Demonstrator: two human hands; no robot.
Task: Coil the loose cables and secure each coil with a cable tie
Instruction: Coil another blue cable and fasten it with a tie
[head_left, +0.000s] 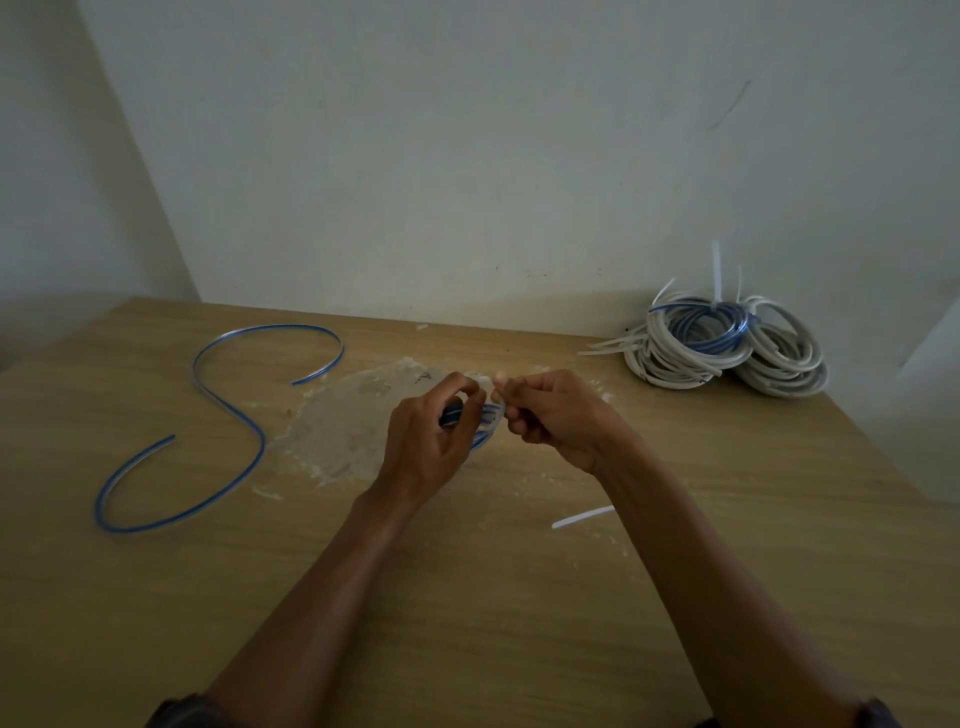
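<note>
Head view: small blue coil (483, 415) above the centre of the worktop (519, 623), left hand (431, 441) fingers curled round it, right hand (550, 415) fingers pinched on a pale, blurred tie (496, 397) at its edge. Loose blue cable (262, 447) lies in an S at left. Tied coils (727, 343) are piled rear right, and a spare tie (582, 516) lies beside the right forearm.

only the arms and hands of the person show. the left forearm (332, 587) and the right forearm (691, 561) are bare along all their visible length, slim and smooth. dark sleeves show at the bottom edge: the left sleeve (182, 712) is a dark, blurred hem near the elbow, the right sleeve (880, 714) a smaller dark patch in the corner. the left hand (426, 447) and right hand (556, 415) are bare, with a pale nail on one of the right fingers (501, 378).
</note>
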